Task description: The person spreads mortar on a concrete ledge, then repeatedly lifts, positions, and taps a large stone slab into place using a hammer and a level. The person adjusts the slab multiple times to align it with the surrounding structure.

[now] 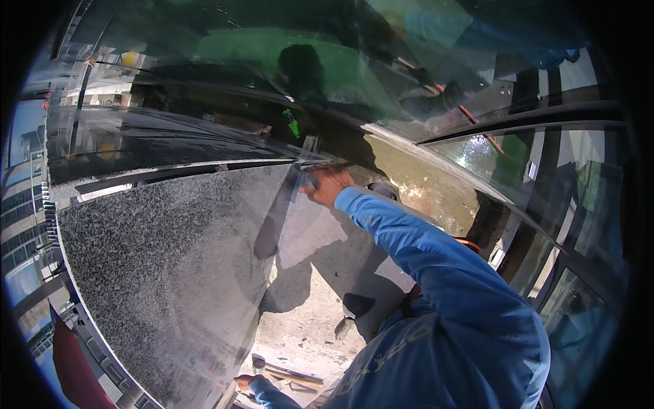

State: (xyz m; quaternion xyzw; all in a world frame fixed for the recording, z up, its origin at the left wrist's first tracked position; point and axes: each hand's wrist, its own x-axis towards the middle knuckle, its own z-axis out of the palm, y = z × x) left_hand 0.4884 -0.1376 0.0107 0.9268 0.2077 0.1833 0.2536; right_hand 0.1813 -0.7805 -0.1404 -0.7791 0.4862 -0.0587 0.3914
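Note:
My right hand (329,185), in a blue sleeve, reaches across to the far corner of a grey speckled stone slab (146,266), where it meets a dark glass panel. The fingers are curled and slightly smeared by motion. A thin greyish shape shows by the fingertips, too blurred to name. Low in the picture, my left hand (245,382) rests at the slab's near right edge. Its fingers are small and partly hidden, so their grip is unclear. Beside it stands a small round container (258,365).
Dark reflective glass (225,61) spans the far side, with more framed panes (545,177) at right. A bright green object (291,123) shows beyond the slab. Long thin strips (296,376) lie on the floor near my left hand. A red cloth (71,361) and buildings appear past the slab's left edge.

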